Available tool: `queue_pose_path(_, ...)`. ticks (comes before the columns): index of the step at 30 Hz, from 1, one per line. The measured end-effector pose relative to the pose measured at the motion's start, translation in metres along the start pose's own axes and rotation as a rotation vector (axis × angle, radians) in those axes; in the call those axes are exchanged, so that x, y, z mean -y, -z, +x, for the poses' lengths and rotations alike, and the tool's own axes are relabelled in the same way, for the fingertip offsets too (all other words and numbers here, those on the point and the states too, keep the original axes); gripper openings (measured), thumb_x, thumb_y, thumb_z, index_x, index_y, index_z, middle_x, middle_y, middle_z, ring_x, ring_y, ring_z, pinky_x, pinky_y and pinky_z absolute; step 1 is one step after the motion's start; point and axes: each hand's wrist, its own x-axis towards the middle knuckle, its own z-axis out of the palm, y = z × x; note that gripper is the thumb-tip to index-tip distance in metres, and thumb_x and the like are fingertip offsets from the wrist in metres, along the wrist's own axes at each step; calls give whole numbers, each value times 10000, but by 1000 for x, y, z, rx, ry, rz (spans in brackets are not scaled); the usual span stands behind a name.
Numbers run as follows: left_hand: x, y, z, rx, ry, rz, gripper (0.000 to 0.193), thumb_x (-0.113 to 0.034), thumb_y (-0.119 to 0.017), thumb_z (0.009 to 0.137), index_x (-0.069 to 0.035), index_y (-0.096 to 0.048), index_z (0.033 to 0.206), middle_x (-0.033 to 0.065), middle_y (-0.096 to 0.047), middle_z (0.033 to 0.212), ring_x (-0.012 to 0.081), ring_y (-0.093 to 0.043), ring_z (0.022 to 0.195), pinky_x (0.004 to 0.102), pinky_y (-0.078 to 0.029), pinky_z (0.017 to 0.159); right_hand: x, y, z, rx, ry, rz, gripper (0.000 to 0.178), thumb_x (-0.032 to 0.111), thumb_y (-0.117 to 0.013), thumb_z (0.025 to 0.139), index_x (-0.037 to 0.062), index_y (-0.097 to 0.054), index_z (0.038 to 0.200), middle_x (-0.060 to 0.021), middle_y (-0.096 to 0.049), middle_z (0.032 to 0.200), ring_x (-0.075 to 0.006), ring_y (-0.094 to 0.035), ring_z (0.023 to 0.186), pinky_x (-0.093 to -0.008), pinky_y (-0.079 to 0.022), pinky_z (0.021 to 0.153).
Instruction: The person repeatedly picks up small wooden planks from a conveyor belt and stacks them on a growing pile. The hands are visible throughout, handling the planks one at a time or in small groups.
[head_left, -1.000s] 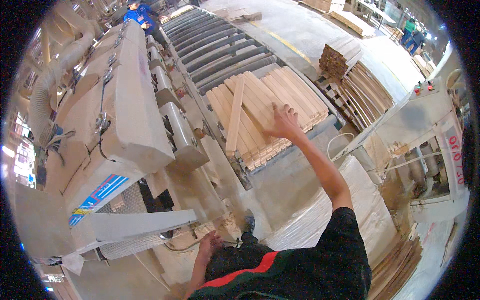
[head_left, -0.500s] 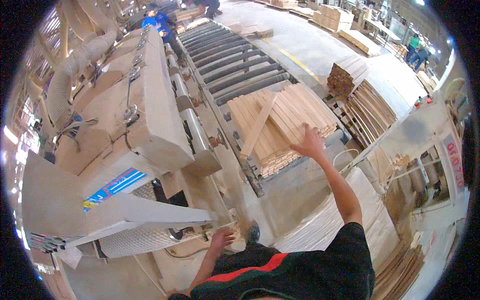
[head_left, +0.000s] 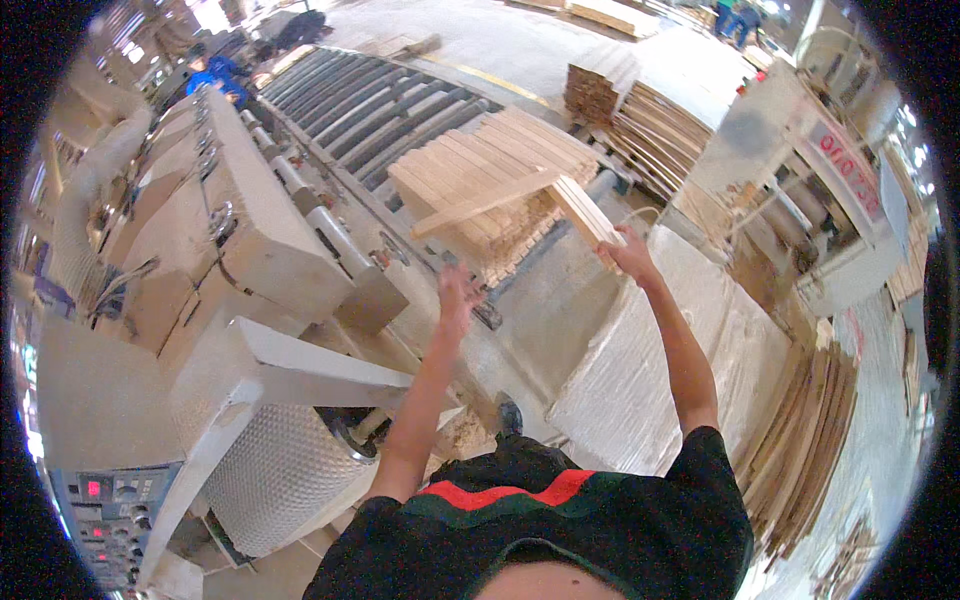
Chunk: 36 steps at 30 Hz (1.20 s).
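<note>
My right hand grips the near end of a few pale wooden slats, tilted up off the stack. Their far end reaches the right edge of the slat stack, which sits at the near end of the roller conveyor. A single loose slat lies slantwise across the stack, its right end by the held slats. Left of the stack's near corner, my left hand is in the air, slightly blurred, fingers apart and holding nothing.
A large dusty machine stands on my left, with a textured roller and control panel. Film-wrapped goods lie to my right. Beyond are stacked boards and a grey cabinet. A person in blue is far left.
My right hand has taken hold of a few slats from the stack's right side and lifted their near end. My left hand has risen from beside the machine toward the stack. The view has shifted.
</note>
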Motion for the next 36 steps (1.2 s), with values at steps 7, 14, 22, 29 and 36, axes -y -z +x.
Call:
queue_pose_path(7, -54, -65, 36, -140, -93, 61, 820, -505, -596, 806, -133, -200, 1420, 115, -312, 1407, 306, -313, 1258, 553, -349, 925, -26, 28, 3, -104, -133, -7, 810, 446, -746, 616, 28, -467, 1252, -192, -581, 1104, -266, -583, 975, -349, -466, 823)
queue_pose_path(14, -26, -26, -5, -27, -91, 104, 724, -467, -593, 832, -125, -273, 1384, 87, -360, 1379, 253, -410, 1200, 462, -402, 886, -23, 40, -70, -99, 36, 310, 691, 309, -724, 668, 92, -471, 1273, -118, -607, 920, -199, -604, 772, -319, -491, 669)
queue_pose_path(22, 17, -40, -185, 719, -196, -70, 960, -610, -595, 782, -103, -136, 1456, 103, -261, 1474, 269, -329, 1318, 429, -316, 1047, 22, -35, -288, 137, 266, 581, 1052, 304, -807, 499, 33, -296, 1378, -111, -350, 1351, -247, -315, 1295, -373, -237, 1078)
queue_pose_path(29, 79, 163, -345, 578, -78, -44, 1032, -652, -647, 710, -21, -225, 1409, 115, -340, 1425, 259, -364, 1293, 444, -342, 1046, 69, -99, -411, 284, 727, 55, 1118, 449, -862, 397, 100, -385, 1346, -296, -256, 1377, -447, -263, 1280, -538, -233, 1037)
queue_pose_path(36, -23, 241, -426, -304, -347, -488, 826, -674, -437, 813, -118, -292, 1407, 126, -444, 1340, 323, -449, 1213, 471, -393, 1002, 149, -243, -508, 345, 778, -114, 1040, 414, -818, 429, 150, -377, 1333, -292, -291, 1351, -477, -344, 1181, -579, -306, 934)
